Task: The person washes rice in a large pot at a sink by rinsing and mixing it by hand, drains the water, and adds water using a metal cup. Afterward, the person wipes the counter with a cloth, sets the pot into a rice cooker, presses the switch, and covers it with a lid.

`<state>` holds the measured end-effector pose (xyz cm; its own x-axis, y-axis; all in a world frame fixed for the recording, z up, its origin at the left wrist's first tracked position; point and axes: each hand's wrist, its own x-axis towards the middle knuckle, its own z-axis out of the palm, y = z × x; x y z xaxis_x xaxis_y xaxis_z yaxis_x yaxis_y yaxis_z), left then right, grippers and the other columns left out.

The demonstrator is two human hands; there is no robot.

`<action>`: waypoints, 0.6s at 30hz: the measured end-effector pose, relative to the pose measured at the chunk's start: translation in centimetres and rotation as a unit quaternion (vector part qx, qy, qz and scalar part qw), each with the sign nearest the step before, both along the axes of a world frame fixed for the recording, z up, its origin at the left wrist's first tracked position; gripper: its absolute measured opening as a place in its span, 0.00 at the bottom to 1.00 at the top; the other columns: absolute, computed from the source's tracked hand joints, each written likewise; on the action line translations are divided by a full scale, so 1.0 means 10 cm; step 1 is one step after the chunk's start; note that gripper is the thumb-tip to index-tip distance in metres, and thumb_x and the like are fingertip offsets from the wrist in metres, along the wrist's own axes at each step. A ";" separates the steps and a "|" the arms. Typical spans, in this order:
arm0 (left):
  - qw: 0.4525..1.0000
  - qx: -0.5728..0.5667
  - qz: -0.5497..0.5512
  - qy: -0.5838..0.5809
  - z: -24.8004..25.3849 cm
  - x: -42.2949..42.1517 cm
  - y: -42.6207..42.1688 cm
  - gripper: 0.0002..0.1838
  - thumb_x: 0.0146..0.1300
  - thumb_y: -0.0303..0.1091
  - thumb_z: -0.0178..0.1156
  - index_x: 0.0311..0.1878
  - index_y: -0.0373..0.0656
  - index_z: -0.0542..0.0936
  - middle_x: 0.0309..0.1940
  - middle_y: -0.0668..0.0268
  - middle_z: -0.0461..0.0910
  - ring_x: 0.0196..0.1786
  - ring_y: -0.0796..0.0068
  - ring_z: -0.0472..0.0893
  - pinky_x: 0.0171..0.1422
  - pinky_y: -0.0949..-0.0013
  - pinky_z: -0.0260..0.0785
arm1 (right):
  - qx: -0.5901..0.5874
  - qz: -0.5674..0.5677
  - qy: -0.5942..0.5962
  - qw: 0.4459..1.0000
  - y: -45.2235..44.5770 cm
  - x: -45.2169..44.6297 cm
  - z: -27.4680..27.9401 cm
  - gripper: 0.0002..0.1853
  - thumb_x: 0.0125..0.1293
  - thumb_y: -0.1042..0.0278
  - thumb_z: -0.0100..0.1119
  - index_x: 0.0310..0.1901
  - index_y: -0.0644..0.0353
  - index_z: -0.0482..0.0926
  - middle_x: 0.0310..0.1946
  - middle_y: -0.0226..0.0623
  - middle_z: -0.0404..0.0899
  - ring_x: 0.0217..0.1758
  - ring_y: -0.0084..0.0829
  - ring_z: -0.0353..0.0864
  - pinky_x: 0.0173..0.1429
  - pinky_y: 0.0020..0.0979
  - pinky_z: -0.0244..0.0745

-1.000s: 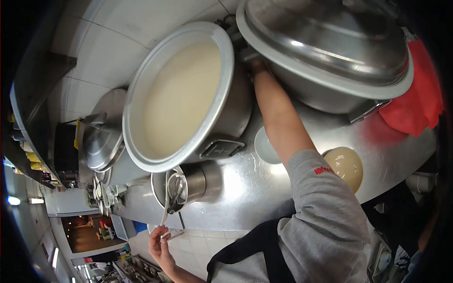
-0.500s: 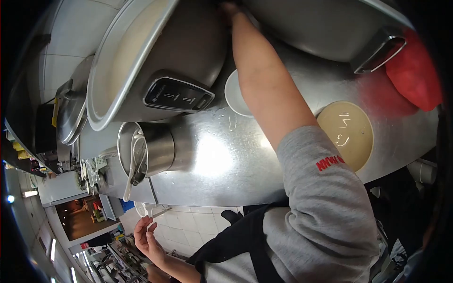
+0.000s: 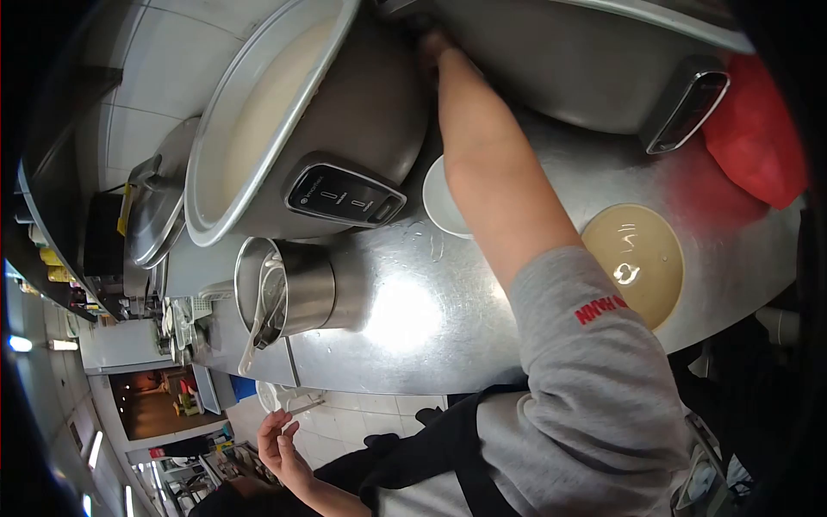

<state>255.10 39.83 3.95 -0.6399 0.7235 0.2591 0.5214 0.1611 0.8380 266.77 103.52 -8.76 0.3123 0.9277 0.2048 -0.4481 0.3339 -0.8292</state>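
My right hand [image 3: 436, 53] reaches deep into the shadowed gap between two large grey rice cookers. Its fingers are too dark to make out. The left rice cooker [image 3: 370, 121] has no lid on, and pale contents show inside; the right rice cooker [image 3: 551, 60] is partly cut off by the frame. Under my right forearm, a white bowl [image 3: 441, 207] is partly covered. Low at the left, my left hand [image 3: 280, 444] hangs with loosely bent fingers apart and nothing visible in it. It is nearest to a white container [image 3: 272, 396] below the counter edge.
A steel pot [image 3: 308, 289] holding several utensils stands on the steel counter [image 3: 396, 353]. A tan round dish [image 3: 637, 258] lies at right, near a red object [image 3: 758, 129]. A metal lid [image 3: 159, 207] leans behind the left cooker. Shelves line the far left.
The view has shifted, so the cookers, pot and bowl sit slightly lower and further right. My right hand stays between the cookers; my left hand stays low with bent fingers.
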 end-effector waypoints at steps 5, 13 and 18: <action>0.999 0.006 0.027 -0.022 -0.09 -0.08 -0.05 0.21 0.58 0.38 0.53 0.48 0.32 0.68 0.44 0.56 0.73 0.45 0.69 0.74 0.44 0.73 0.69 | 0.001 -0.007 0.006 1.000 0.03 0.01 -0.03 0.31 0.63 0.45 0.32 0.62 0.56 0.53 0.63 0.38 0.50 0.66 0.35 0.47 0.65 0.33 0.44; 1.000 0.000 -0.013 -0.025 -0.09 -0.08 0.05 0.17 0.61 0.31 0.47 0.51 0.32 0.65 0.45 0.56 0.71 0.47 0.72 0.73 0.40 0.78 0.73 | -0.014 -0.030 0.022 0.999 -0.07 -0.01 -0.06 0.30 0.63 0.45 0.32 0.62 0.56 0.53 0.63 0.38 0.50 0.66 0.35 0.47 0.65 0.33 0.44; 0.998 -0.019 -0.033 -0.046 -0.03 -0.05 0.09 0.18 0.61 0.32 0.48 0.52 0.33 0.65 0.46 0.56 0.71 0.48 0.71 0.73 0.45 0.75 0.72 | -0.014 -0.038 0.021 0.999 -0.13 -0.02 -0.02 0.30 0.63 0.46 0.32 0.62 0.56 0.53 0.63 0.38 0.50 0.66 0.35 0.47 0.65 0.33 0.44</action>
<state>254.65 40.71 3.63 -0.6104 0.7730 0.1730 0.4528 0.1612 0.8769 266.54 102.19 -8.94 0.3895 0.9063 0.1640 -0.4571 0.3448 -0.8199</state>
